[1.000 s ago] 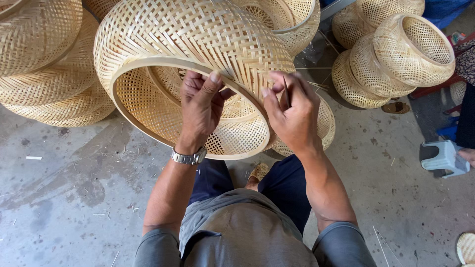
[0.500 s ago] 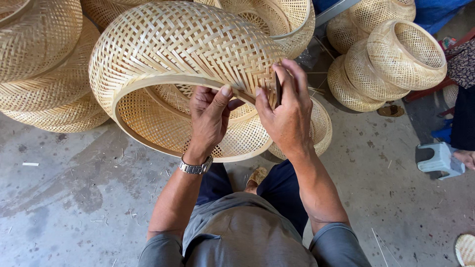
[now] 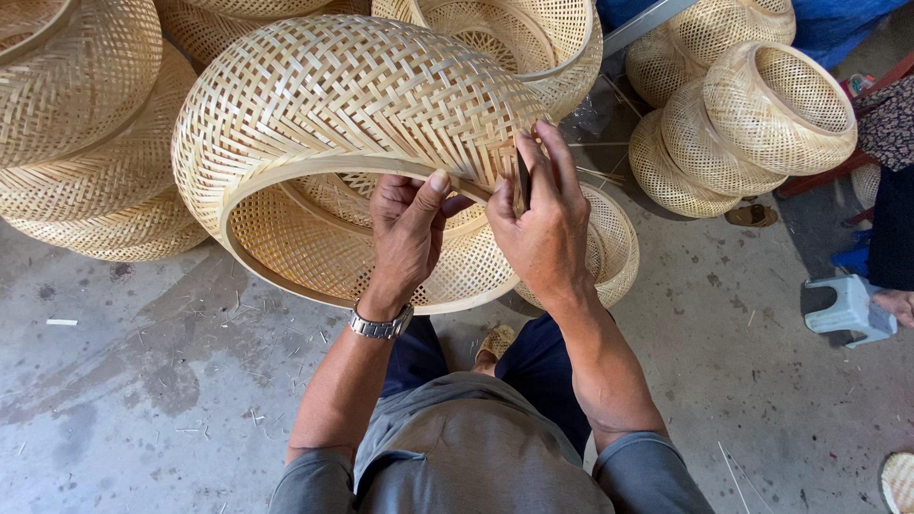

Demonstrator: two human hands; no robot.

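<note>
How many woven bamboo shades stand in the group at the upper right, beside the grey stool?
4, maybe more out of frame: front one with its opening showing, one behind it, the lowest on the floor, one at the top.

A large woven bamboo basket is held up above the concrete floor, tipped on its side so the wide round opening faces down and toward the viewer. It is pale tan, dome-shaped, with flat strips plaited in a tight diagonal pattern over the bulging outer wall. A smooth bent bamboo band rims the opening, and the open lattice of the inside shows through it. The rim's upper right part lies between the fingers of both hands.
</note>
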